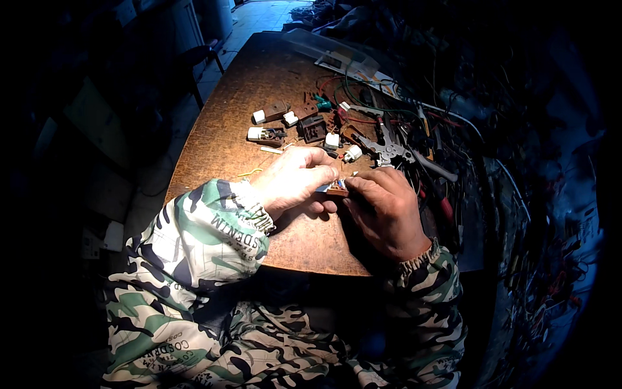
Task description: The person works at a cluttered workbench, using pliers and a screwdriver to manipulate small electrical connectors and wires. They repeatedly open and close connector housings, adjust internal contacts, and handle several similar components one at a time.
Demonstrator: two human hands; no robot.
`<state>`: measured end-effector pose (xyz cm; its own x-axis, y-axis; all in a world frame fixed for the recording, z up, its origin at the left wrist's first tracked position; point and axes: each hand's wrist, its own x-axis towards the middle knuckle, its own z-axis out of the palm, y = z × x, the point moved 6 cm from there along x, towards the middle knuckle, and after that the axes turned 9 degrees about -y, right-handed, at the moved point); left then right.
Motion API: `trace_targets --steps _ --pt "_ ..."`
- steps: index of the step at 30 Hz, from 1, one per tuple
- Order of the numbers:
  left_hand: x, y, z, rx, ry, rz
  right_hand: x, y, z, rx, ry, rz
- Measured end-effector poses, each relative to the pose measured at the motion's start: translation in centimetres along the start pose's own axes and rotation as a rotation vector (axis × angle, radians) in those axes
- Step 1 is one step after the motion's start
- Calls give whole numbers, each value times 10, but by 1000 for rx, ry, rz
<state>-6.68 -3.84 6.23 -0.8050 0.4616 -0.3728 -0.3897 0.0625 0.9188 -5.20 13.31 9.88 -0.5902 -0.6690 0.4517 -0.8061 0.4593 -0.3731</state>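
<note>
Over the near part of a brown wooden table, my two hands meet at a small brown electrical housing (337, 191) with thin wires in it. My left hand (295, 175) grips its left side, thumb and fingers closed round it. From the right, my right hand (383, 206) pinches its other end between thumb and forefinger. Much of the housing is hidden by the fingers. Just beyond lies a white connector piece (352, 153). Another white block (332, 141) sits beside it. A short yellow wire (250, 172) rests left of my left hand.
Brown housings with white ends (266, 135) lie scattered farther back on the table (220, 123). Wire-stripping pliers (391, 150) stand to the right, among loose wires and tools, including a red handle (446, 209). Clear plastic sheeting (334, 50) covers the far edge. Cable clutter fills the dark right side.
</note>
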Motion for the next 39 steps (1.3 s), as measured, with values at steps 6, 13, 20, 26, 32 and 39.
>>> trace_targets --steps 6,13,20,26,32,39 --pt "-1 7 -3 -36 -17 61 7 19 1 260 -89 206" --pt "1 12 -4 -109 -52 147 14 34 -3 524 -199 396" --pt "-4 12 -1 -56 -47 119 11 20 -4 332 -95 208" --pt "-12 10 2 -49 -19 70 3 3 -3 41 53 55" --pt "-5 5 -3 -63 20 55 0 12 7 53 -16 100" --pt "9 -5 -14 -143 6 17 5 28 5 293 -119 187"
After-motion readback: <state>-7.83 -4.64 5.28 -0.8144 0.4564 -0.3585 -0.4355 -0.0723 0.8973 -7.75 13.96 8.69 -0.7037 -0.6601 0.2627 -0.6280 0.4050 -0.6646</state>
